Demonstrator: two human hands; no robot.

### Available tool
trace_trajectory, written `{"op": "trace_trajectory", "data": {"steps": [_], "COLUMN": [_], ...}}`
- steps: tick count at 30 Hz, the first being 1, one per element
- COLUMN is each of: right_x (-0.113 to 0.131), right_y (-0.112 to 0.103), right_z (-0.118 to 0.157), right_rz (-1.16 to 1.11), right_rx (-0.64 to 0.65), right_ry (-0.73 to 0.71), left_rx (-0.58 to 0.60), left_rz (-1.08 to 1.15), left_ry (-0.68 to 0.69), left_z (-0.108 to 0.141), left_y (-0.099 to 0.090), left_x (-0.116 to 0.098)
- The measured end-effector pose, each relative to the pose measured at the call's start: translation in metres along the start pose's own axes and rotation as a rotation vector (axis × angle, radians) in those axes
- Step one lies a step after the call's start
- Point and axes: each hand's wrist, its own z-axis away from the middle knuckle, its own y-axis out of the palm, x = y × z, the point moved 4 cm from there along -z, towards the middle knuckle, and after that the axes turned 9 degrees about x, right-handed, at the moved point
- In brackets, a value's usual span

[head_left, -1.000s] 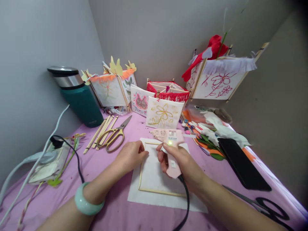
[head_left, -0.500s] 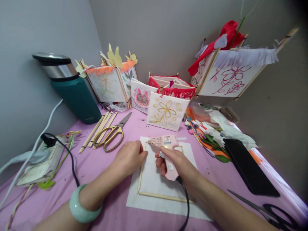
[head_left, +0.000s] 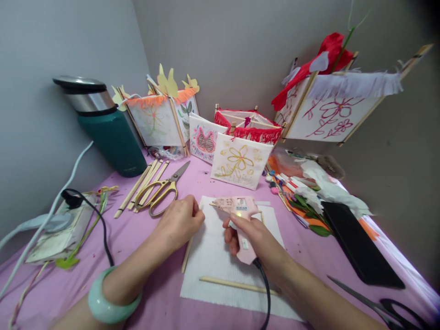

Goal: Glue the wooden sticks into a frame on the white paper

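A pink glue gun (head_left: 244, 243) is in my right hand (head_left: 256, 233), its nozzle pointing left over a white sheet (head_left: 213, 256). My left hand (head_left: 182, 219) has its fingers closed at the sheet's upper left. From under it a thin wooden stick (head_left: 186, 257) slants down along the sheet's left edge; the pinched end is hidden by the fingers. A second wooden stick (head_left: 237, 285) lies across the lower part of the sheet. At the sheet's upper right, part of another stick (head_left: 262, 216) shows behind the glue gun.
Gold-handled scissors (head_left: 160, 195) and several wooden sticks (head_left: 139, 185) lie left of the sheet. A teal bottle (head_left: 112, 142), lanterns and a drawn panel (head_left: 240, 160) stand behind. At right are a black phone (head_left: 360, 245) and dark scissors (head_left: 374, 305). A power strip (head_left: 65, 233) sits at left.
My left hand has moved slightly left, carrying the left stick from its place on the sheet out to the sheet's edge. The glue gun stays almost where it was.
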Motion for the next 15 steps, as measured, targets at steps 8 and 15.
{"op": "trace_trajectory", "data": {"steps": [8, 15], "right_x": [0.0, 0.005], "right_y": [-0.001, -0.002], "right_z": [0.003, 0.009], "right_rz": [-0.038, -0.07], "right_rx": [-0.002, -0.01], "right_ry": [-0.115, -0.223], "left_rx": [0.161, 0.141], "left_rz": [0.636, 0.673], "left_ry": [0.047, 0.025], "left_z": [-0.003, -0.004], "left_y": [0.007, 0.006], "left_x": [0.003, 0.005]}}
